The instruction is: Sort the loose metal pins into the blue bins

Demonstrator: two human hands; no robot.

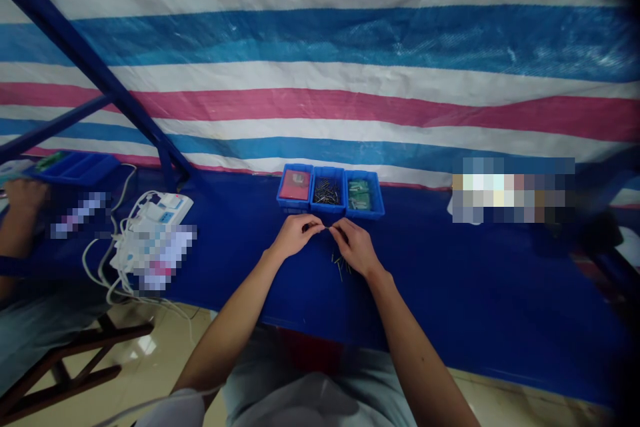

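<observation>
My left hand (pixel 299 235) and my right hand (pixel 355 245) meet over the blue table, fingertips pinched close together. A tiny dark piece shows between them, too small to name. Under my right hand several thin metal pin-like pieces (pixel 341 268) lie loose on the table, partly covered by it. Just beyond my hands stand three blue bins in a row. The middle bin (pixel 329 205) holds many thin dark metal pieces. In the left bin (pixel 284 202) there is a pink-red layer with a small pale item on it. Green and clear small packets (pixel 359 195) fill the right bin.
White power strips (pixel 173 208) with tangled cables lie to the left on the blue table (pixel 425 293). Farther left, another person's hand (pixel 27 197) is near a blue tray (pixel 85 168). A striped tarp (pixel 320 107) hangs behind. Blurred-out items sit at the right back.
</observation>
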